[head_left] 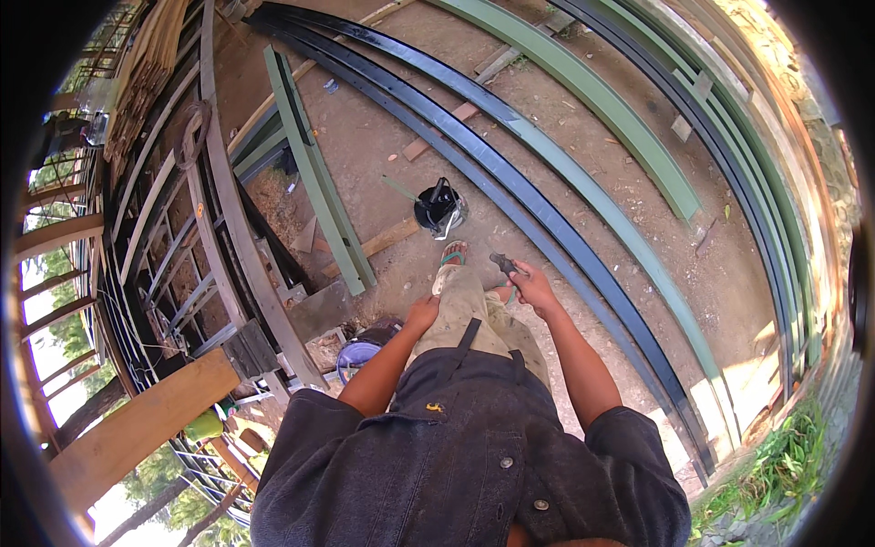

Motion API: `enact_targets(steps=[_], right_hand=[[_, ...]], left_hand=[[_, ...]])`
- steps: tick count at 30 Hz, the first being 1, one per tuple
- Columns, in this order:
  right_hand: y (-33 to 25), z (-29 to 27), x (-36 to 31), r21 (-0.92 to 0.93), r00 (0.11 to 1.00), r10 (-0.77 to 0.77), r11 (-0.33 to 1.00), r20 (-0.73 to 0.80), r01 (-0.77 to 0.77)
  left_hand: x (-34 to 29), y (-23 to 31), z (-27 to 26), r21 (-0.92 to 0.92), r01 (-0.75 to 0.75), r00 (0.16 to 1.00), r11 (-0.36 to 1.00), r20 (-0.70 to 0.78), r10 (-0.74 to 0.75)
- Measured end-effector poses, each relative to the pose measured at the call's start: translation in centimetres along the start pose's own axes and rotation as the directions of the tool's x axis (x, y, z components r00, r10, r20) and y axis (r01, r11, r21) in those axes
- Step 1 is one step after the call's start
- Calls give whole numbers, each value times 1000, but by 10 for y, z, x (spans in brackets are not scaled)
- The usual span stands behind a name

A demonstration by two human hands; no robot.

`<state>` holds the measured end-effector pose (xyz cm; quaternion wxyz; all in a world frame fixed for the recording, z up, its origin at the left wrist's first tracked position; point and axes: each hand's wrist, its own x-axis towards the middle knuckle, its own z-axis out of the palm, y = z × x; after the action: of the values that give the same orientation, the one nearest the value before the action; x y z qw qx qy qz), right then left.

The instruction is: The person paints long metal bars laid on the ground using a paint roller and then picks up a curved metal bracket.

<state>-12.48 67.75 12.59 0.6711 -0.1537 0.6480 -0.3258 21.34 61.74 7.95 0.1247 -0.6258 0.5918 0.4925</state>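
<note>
My right hand (535, 290) is closed round a short, dark, blunt-ended object (501, 263), held out in front of my right leg; its exact kind is unclear. Close against the left side of my beige trousers (453, 308) is my left hand (422, 314), with its fingers curled in. Whether it grips the cloth or something else is hidden. A small bucket (425, 220) with black insides stands on the ground just ahead of my sandalled foot (453, 254). Dark items and a pale wire-like handle show at its top.
Long black-painted steel beams (538, 154) run past my right side, with a green beam (583, 77) beyond. A shorter green beam (317, 178) lies at the left, near a timber rack (219, 155). A wooden plank (387, 239) lies behind the bucket. A purple-rimmed container (357, 351) is by my left forearm.
</note>
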Motion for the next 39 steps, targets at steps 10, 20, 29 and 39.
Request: enact_targets(steps=[10, 20, 29, 39], right_hand=[[-16, -60, -37, 833, 990, 56, 547, -133, 81], [-23, -125, 126, 810, 927, 205, 568, -314, 149], [47, -125, 169, -66, 834, 44, 993, -550, -95], [-39, -63, 323, -464, 886, -4, 853, -464, -239]], left_hand=[[17, 154, 3, 407, -73, 947, 911, 314, -65], [93, 200, 24, 652, 17, 855, 758, 384, -349], [190, 175, 40, 600, -23, 916, 800, 333, -224], [183, 179, 50, 625, 34, 942, 780, 240, -234]])
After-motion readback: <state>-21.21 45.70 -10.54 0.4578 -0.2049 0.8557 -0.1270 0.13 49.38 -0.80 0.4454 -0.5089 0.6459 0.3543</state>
